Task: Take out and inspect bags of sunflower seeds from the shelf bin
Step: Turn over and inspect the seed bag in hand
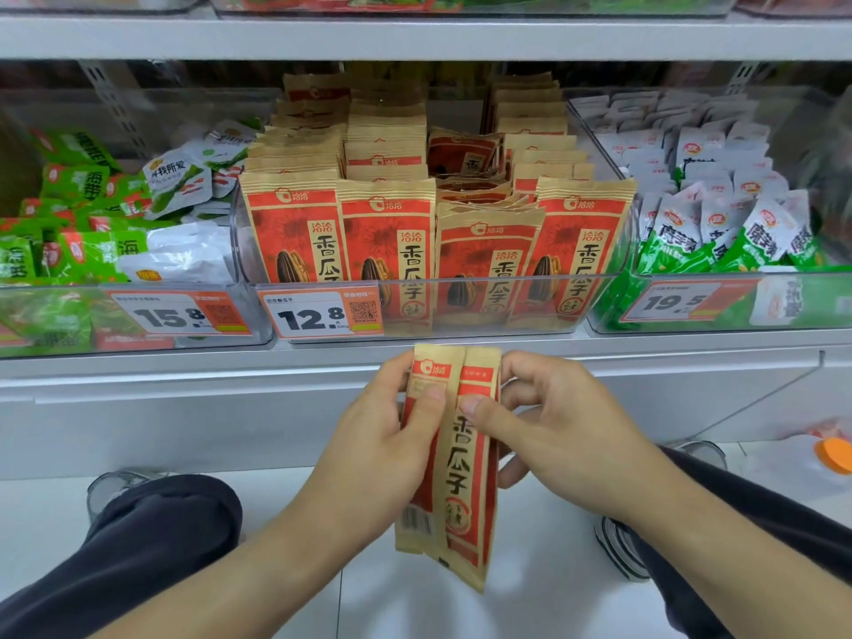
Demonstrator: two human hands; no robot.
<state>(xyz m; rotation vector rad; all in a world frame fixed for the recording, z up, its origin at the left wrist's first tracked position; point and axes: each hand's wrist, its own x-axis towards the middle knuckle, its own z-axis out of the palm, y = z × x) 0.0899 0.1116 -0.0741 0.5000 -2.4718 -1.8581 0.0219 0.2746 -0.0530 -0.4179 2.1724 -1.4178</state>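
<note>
Shop shelf [415, 39] up front, white floor below, clear bin [461, 311] in the middle w/ a 12.8 price tag [322, 315]. Bin's packed w/ upright seed bags [295, 232], rows deep. Two bags [454, 458] are out, held low in front of the shelf edge, back to back, one turned to show its barcode side. Left hand [387, 435] pinches the upper part of the left bag, thumb on its face; right hand [548, 422] pinches the other near the top, remaining fingers curled behind. Looks light, prob. crinkly paper-type pouch, soft w/ loose seeds inside, so it'll flex, not fragile. Best hold: flat sealed top band or side edges. Looks: kraft-tan w/ red panel, black characters down the front, ridged seals top and bottom.
</note>
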